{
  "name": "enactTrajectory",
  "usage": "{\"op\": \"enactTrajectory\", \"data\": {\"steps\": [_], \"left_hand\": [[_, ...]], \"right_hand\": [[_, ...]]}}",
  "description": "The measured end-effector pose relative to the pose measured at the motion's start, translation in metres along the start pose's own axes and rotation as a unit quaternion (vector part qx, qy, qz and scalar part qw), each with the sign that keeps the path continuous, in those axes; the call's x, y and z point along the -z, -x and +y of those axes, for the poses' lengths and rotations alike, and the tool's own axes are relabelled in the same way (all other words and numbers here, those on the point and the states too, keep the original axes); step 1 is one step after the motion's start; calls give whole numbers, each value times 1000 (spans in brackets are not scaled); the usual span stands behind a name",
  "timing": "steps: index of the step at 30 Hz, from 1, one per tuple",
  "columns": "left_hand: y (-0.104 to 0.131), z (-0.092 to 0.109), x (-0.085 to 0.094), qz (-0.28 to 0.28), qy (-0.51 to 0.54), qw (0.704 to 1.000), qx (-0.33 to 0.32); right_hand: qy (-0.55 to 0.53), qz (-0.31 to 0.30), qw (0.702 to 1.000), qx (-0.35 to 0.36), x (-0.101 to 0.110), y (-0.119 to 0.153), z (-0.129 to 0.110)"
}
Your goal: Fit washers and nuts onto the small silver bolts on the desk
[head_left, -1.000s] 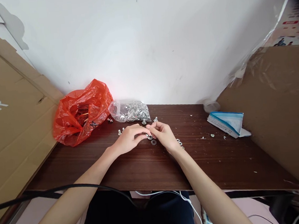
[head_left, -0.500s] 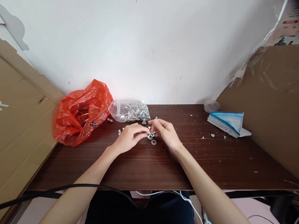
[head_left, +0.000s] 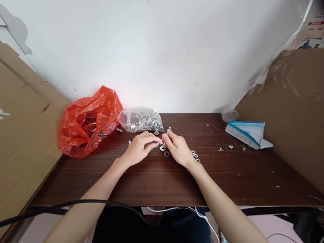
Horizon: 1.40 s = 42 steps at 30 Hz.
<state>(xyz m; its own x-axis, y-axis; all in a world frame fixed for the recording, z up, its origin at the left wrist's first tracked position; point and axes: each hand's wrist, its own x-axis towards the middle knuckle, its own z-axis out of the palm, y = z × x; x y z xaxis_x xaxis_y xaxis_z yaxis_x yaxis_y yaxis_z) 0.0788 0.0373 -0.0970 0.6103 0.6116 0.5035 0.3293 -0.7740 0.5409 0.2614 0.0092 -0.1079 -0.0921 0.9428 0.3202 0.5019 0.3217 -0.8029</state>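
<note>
My left hand (head_left: 140, 148) is bent in a pinch over the middle of the table, with a tiny metal part at its fingertips too small to name. Close beside it, my right hand (head_left: 178, 148) has thumb and fingers pressed together, and what they hold is hidden. Just below the fingertips lie a flat washer (head_left: 162, 148) and a second washer (head_left: 166, 154). A small screw (head_left: 169, 129) stands beyond my right hand. To the right of the wrist lie several small metal rings (head_left: 194, 154). Another screw (head_left: 156, 132) is by the clear bag.
A clear plastic bag (head_left: 146, 121) of metal hardware sits against the wall, next to an open red plastic bag (head_left: 89, 117). Cardboard (head_left: 13, 124) walls the left side and more cardboard (head_left: 299, 123) the right. A blue-white packet (head_left: 246, 133) and scraps lie at right.
My right hand has shifted slightly left and its fingers have curled in, uncovering the metal rings beside its wrist and the screw behind it. My left hand has barely moved.
</note>
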Motion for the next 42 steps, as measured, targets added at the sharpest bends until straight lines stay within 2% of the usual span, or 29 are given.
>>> {"op": "enactTrajectory", "data": {"steps": [5, 12, 15, 21, 27, 37, 42], "left_hand": [[-1, 4, 1, -22, 14, 999, -18], [-1, 7, 2, -71, 27, 997, -13], [0, 6, 1, -77, 28, 997, -6], [-1, 6, 2, -74, 35, 997, 4], [-3, 11, 6, -57, 35, 997, 42], [-3, 12, 6, -68, 55, 995, 36], [-2, 12, 4, -77, 61, 995, 24]], "right_hand": [[43, -20, 998, 38, -2, 1, 3], [53, -55, 997, 31, -2, 3, 4], [52, -50, 997, 31, 0, 3, 3], [-122, -33, 992, -4, 5, -1, 1], [-205, -80, 975, -11, 6, -2, 0], [-195, -103, 975, -13, 1, -1, 4], [-141, -108, 984, -6, 0, 0, 2]]}}
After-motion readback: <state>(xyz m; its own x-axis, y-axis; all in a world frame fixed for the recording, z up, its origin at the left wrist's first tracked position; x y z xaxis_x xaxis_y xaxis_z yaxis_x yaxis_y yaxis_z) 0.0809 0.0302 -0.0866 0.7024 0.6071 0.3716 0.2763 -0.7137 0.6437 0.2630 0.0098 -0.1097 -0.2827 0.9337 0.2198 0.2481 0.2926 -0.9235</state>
